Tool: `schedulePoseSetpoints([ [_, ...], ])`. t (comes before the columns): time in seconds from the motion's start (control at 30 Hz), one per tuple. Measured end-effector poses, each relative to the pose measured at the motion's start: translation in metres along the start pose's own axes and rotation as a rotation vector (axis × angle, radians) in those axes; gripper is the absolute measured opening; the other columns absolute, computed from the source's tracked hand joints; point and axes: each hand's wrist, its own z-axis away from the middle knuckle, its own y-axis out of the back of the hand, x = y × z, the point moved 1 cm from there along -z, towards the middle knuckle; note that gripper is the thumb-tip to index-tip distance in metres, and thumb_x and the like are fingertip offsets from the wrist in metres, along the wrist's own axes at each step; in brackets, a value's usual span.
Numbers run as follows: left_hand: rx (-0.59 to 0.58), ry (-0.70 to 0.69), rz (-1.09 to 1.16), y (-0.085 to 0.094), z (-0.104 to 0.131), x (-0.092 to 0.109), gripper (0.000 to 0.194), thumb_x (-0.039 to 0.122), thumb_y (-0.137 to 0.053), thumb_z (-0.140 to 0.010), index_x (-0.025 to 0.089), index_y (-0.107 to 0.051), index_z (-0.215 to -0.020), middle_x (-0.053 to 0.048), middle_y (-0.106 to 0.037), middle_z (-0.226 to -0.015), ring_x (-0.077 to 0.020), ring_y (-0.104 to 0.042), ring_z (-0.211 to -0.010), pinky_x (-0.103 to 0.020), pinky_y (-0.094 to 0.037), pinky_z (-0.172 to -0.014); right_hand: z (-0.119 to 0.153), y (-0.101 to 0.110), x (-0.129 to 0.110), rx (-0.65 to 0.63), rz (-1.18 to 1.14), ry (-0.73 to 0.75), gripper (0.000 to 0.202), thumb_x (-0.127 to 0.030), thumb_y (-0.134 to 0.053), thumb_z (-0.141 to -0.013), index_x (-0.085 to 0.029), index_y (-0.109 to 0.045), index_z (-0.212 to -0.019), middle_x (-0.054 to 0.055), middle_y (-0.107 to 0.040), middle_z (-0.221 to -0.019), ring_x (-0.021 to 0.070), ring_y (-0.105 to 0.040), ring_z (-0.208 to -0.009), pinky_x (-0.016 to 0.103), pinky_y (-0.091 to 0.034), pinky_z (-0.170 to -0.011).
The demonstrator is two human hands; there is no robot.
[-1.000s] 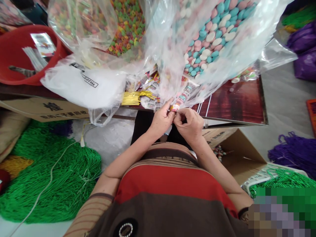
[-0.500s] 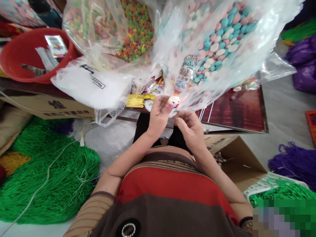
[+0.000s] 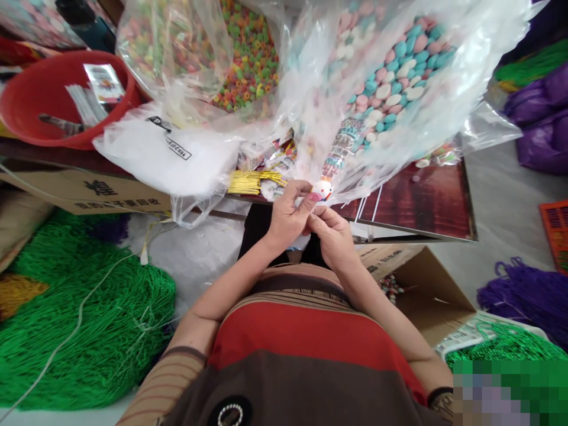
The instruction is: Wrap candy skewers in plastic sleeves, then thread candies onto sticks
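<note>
My left hand (image 3: 288,216) is closed, its thumb and fingers pinching a candy packet. That candy packet (image 3: 344,145) is a slim clear printed wrapper with small coloured pieces inside, pointing away from me. At its near end shows a white ball-like piece (image 3: 325,189) with coloured dots and a bit of pink by my left thumb. Fingertips of my right hand (image 3: 332,234) are pressed together just below and touch the left ones; what they pinch is hidden. Yellow twist ties (image 3: 246,182) lie in a bundle left of the hands, beside small printed packets (image 3: 284,155).
Behind stand a clear bag of ring-shaped candies (image 3: 251,53) and one of pastel candies (image 3: 399,77). A white bag (image 3: 164,154) and red basin (image 3: 31,127) are left. White sticks (image 3: 377,204) lie at the table's edge. An open carton (image 3: 437,290) stands below right, green cord (image 3: 89,313) left.
Both hands have come closer together, the right moving left to meet the left. The candy packet has shifted slightly right and nearer to me.
</note>
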Motion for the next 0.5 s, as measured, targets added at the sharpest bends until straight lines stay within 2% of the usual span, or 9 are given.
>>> schedulePoseSetpoints([
  [0.13, -0.036, -0.299, -0.451, 0.013, -0.010, 0.000, 0.041, 0.055, -0.042, -0.105, 0.024, -0.066, -0.092, -0.006, -0.071, -0.087, -0.0205, -0.063, -0.087, -0.037, -0.044, -0.089, 0.005, 0.007, -0.007, 0.033, 0.181, 0.086, 0.029, -0.052, -0.072, -0.089, -0.024, -0.066, -0.089, -0.003, -0.068, -0.065, 0.0134, -0.060, -0.054, 0.029, -0.053, -0.056],
  [0.23, -0.071, -0.413, -0.647, 0.011, -0.009, -0.002, 0.042, 0.045, -0.039, -0.107, 0.022, -0.064, -0.083, -0.006, -0.068, -0.079, -0.0201, -0.060, -0.079, -0.036, -0.040, -0.083, 0.004, 0.010, -0.008, 0.124, 0.304, 0.169, 0.028, -0.053, -0.068, -0.092, -0.025, -0.064, -0.093, -0.005, -0.063, -0.058, 0.0117, -0.054, -0.046, 0.026, -0.048, -0.049],
  [0.4, -0.172, -0.463, -0.683, 0.000, 0.007, 0.001, 0.041, 0.036, -0.038, -0.108, 0.021, -0.059, -0.075, -0.005, -0.061, -0.070, -0.0194, -0.055, -0.070, -0.036, -0.036, -0.074, -0.003, 0.014, -0.005, 0.240, 0.360, 0.211, 0.025, -0.050, -0.067, -0.092, -0.025, -0.064, -0.092, -0.008, -0.054, -0.053, 0.0106, -0.048, -0.043, 0.025, -0.039, -0.045],
  [0.5, -0.178, -0.415, -0.518, 0.004, 0.012, 0.009, 0.041, 0.038, -0.039, -0.108, 0.021, -0.059, -0.076, -0.003, -0.062, -0.069, -0.0166, -0.056, -0.068, -0.033, -0.039, -0.074, -0.004, 0.019, -0.002, 0.203, 0.187, 0.147, 0.026, -0.050, -0.069, -0.091, -0.024, -0.067, -0.093, -0.010, -0.047, -0.050, 0.0092, -0.040, -0.043, 0.024, -0.034, -0.044],
])
